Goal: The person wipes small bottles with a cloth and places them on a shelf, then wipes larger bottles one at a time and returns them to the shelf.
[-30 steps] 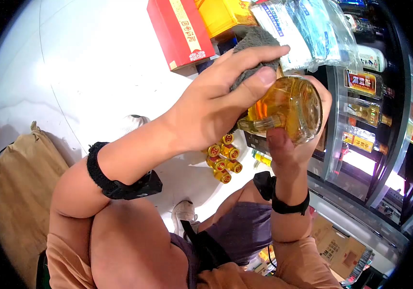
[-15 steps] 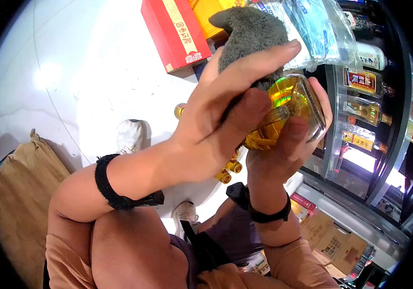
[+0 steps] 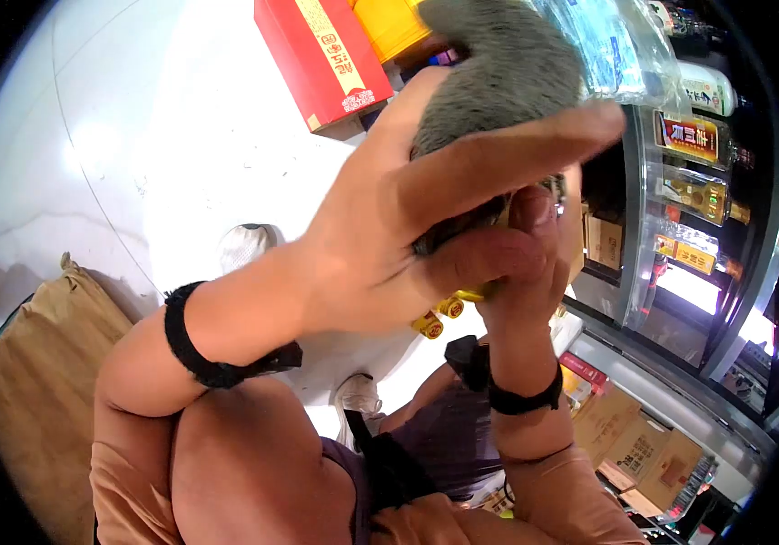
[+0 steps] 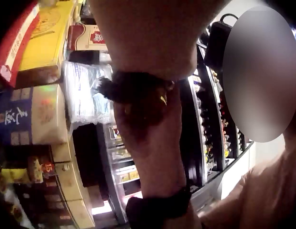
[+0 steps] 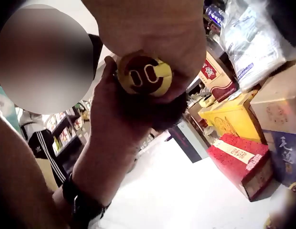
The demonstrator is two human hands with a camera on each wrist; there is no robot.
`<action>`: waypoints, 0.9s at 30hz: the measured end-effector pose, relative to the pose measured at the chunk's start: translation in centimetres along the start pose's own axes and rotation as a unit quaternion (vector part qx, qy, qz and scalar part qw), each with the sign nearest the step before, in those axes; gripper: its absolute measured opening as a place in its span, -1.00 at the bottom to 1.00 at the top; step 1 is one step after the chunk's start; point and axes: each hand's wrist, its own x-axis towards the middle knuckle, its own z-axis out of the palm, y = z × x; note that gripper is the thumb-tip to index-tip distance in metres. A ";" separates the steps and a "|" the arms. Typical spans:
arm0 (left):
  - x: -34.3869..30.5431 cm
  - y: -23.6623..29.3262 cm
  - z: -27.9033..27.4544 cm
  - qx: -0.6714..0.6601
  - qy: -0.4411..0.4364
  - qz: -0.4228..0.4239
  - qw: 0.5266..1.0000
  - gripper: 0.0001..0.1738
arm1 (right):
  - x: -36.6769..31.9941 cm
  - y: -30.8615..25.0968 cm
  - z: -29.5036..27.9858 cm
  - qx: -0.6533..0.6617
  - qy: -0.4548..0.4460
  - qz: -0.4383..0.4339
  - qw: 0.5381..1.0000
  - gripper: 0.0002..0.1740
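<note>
My left hand (image 3: 362,213) holds a fluffy grey cloth (image 3: 507,77) against a glass bottle of amber liquid, its index finger stretched out over the top. My right hand (image 3: 535,282) grips the bottle from the other side, with its thumb close to the left thumb. In the head view the hands and cloth hide nearly all of the bottle. The right wrist view shows its round red and gold cap (image 5: 145,76) between the hands. Dark cloth (image 4: 138,93) bunches between hand and forearm in the left wrist view. Below the hands, gold-capped bottles (image 3: 428,324) stand on the floor.
A red box (image 3: 321,59) and a yellow box (image 3: 389,27) stand ahead. Clear plastic-wrapped packs (image 3: 598,50) lie beyond the hands. Shelves with bottles (image 3: 694,136) line the right side, with cardboard boxes (image 3: 639,454) lower down. A brown bag (image 3: 44,363) lies left.
The cloth has moved forward over the bottle and now covers most of it. The bottle has turned in the right hand, and the left hand has shifted round it.
</note>
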 end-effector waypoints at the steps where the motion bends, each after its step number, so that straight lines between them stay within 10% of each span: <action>1: 0.2 -0.3 -0.2 -0.028 -0.030 0.005 0.999 -0.24 | -0.1 -0.4 -0.4 0.057 -0.034 0.031 0.997 -0.48; 6: -0.7 -1.0 1.3 -0.144 -0.051 -0.088 0.984 -0.44 | -0.6 -1.8 -1.2 0.047 -0.098 0.215 0.971 -0.33; 9: -1.3 -1.4 3.2 -0.197 -0.019 -0.183 0.963 -0.47 | -1.4 0.3 -1.5 -0.178 -0.161 -0.038 0.970 0.13; 13: -1.9 -1.3 4.6 -0.201 -0.021 -0.332 0.921 -0.32 | -0.9 0.8 -2.2 -0.189 -0.108 -0.073 0.973 0.22; 21: -2.8 -2.0 6.9 -0.414 0.024 -0.528 0.741 -0.47 | -1.9 3.0 -4.9 -0.081 -0.102 0.107 0.986 0.15; 25: -1.5 -2.4 7.9 -0.467 0.040 -0.521 0.713 -0.38 | -1.4 3.4 -7.8 -0.086 -0.017 0.128 0.988 -0.35; 27: -0.1 -0.8 9.1 -0.522 0.111 -0.482 0.695 -0.27 | -1.5 4.1 -8.9 0.137 -0.009 0.208 0.969 -0.45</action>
